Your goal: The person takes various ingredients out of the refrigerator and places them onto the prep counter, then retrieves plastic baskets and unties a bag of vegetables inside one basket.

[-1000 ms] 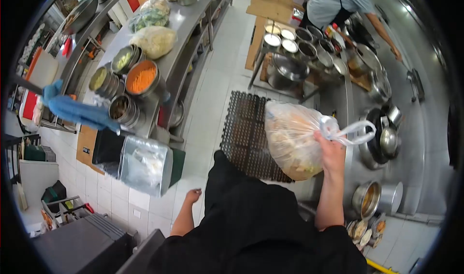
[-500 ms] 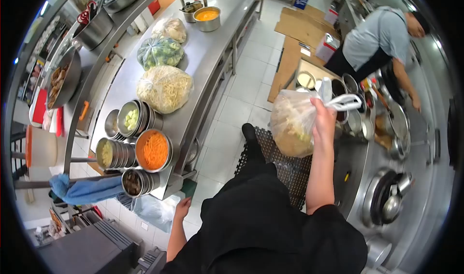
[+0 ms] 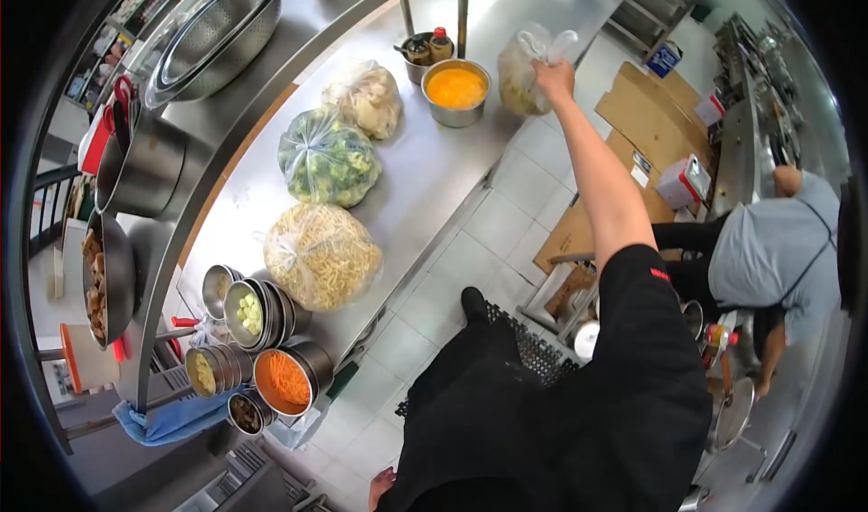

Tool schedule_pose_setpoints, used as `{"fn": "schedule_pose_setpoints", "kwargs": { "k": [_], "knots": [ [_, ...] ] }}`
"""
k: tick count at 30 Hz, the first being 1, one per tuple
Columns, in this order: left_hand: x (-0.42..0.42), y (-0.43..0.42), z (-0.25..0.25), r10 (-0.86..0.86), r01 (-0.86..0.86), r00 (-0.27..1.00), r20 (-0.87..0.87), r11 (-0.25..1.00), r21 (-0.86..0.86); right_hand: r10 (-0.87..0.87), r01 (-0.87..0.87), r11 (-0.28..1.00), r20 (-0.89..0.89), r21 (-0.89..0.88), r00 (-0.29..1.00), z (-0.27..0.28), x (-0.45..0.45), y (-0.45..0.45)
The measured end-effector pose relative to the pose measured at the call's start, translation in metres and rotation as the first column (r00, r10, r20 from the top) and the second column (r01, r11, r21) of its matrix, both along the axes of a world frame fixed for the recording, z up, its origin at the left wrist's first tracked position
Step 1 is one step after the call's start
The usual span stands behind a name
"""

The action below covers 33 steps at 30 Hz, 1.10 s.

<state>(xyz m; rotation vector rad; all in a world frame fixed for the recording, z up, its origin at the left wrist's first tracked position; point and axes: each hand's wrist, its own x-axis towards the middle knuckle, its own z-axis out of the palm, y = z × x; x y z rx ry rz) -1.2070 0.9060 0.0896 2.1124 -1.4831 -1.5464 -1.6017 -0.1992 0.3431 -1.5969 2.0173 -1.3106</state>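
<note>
With my right arm stretched out, my right hand (image 3: 553, 80) is closed on the gathered top of a clear plastic bag (image 3: 519, 71). The bag is at the far end of the steel table (image 3: 443, 173), and pale yellowish food shows dimly through it. Whether it rests on the steel or hangs just above, I cannot tell. Left of it stands a steel pot of orange liquid (image 3: 456, 89). Only a small part of my left hand (image 3: 382, 488) shows low in the view beside my black clothing; its fingers are mostly hidden.
Bags of noodles (image 3: 324, 257), green vegetables (image 3: 329, 158) and pale pieces (image 3: 363, 99) line the table. Steel bowls, one with shredded carrot (image 3: 287, 378), crowd the near end. A co-worker (image 3: 768, 254) bends at the right counter. Cardboard (image 3: 655, 119) covers floor beyond the table.
My right hand has carried the bag from above the floor mat leftward and away to the table's far end. My view has turned, and my left hand has dropped lower.
</note>
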Motion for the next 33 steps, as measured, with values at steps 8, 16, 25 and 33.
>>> {"fn": "schedule_pose_setpoints", "kwargs": {
  "k": [8,16,25,33],
  "knots": [
    [-0.099,-0.13,0.16,0.935,-0.877,0.349,0.064,0.302,0.374,0.291,-0.293,0.955,0.035,0.053,0.956,-0.143,0.005,-0.15],
    [-0.17,-0.004,0.072,0.936,-0.861,0.351,0.024,0.313,0.402,0.332,-0.378,0.925,0.571,-0.04,0.751,-0.1,0.14,0.23],
    [-0.347,0.056,-0.073,0.995,-0.965,0.093,-0.035,0.099,0.244,0.379,-0.38,-0.92,0.485,0.101,-0.788,0.028,0.343,0.752],
    [-0.258,0.117,0.036,0.653,-0.66,-0.722,-0.227,-0.749,-0.056,0.125,-0.006,-0.839,0.18,0.545,-0.976,0.017,0.444,0.918]
  ]
}}
